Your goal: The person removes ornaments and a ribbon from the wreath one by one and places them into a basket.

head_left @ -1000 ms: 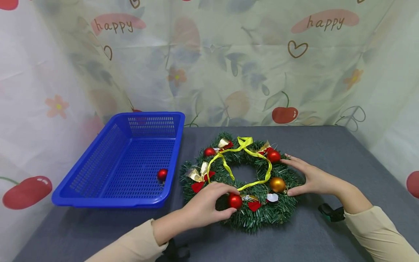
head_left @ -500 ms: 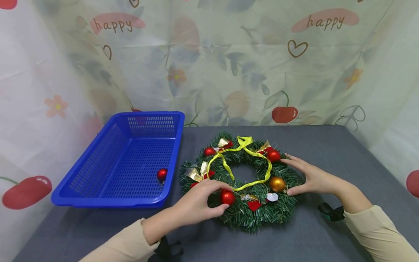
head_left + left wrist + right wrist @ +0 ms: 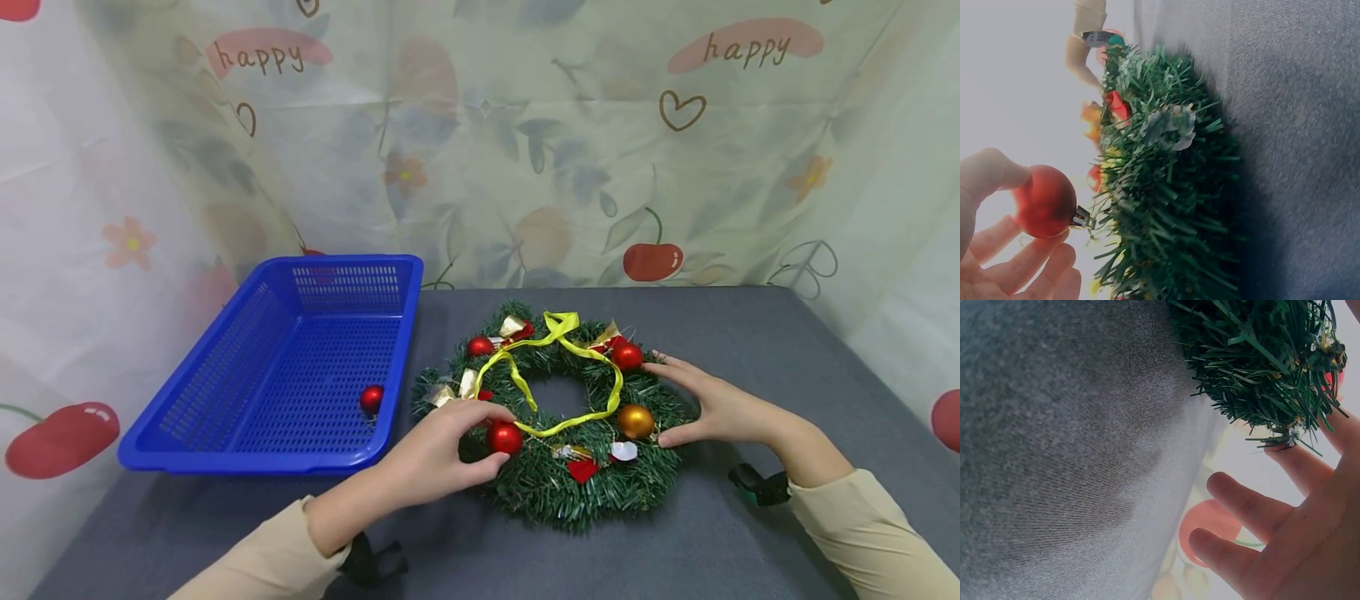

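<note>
Thumb and fingers of my left hand (image 3: 441,454) pinch a red ball (image 3: 505,437) over the front left of a green wreath (image 3: 592,496). In the left wrist view the red ball (image 3: 1046,201) shows its metal cap and loop pointing at the greenery (image 3: 1166,206). My right hand (image 3: 720,411) rests at the wreath's right edge with spread fingers, touching the needles. A yellow ribbon (image 3: 567,425) lies across the wreath, which also bears a gold ball (image 3: 636,422), red balls (image 3: 627,357) and bows.
A blue basket (image 3: 243,462) stands to the left, with one red ball (image 3: 371,399) at its right side. The grey table (image 3: 750,333) extends around the wreath, and a printed curtain (image 3: 487,167) hangs behind it.
My left hand has moved left along the wreath's front with the red ball, baring the small decorations there and covering part of the left bow. The right hand has stayed in place.
</note>
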`<action>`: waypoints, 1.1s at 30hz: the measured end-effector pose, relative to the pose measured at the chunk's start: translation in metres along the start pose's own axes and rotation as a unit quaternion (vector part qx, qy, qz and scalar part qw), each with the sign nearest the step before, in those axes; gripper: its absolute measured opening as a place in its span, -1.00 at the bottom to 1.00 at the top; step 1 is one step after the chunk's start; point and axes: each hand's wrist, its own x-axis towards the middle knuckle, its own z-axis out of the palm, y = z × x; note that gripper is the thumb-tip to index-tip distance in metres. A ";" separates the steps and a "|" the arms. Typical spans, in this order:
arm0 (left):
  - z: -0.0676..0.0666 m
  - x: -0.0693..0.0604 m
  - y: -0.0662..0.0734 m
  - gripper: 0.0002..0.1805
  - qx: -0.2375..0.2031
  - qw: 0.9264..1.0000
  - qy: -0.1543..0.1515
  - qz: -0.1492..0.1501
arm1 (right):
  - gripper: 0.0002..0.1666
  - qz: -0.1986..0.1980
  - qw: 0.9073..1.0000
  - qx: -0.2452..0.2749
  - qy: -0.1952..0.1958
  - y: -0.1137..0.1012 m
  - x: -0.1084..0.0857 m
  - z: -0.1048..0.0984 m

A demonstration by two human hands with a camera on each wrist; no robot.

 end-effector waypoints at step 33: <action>-0.034 0.002 0.015 -0.63 0.031 0.998 0.044 0.019 | 0.09 -0.006 1.000 -0.008 -0.005 -0.001 -0.001 -0.002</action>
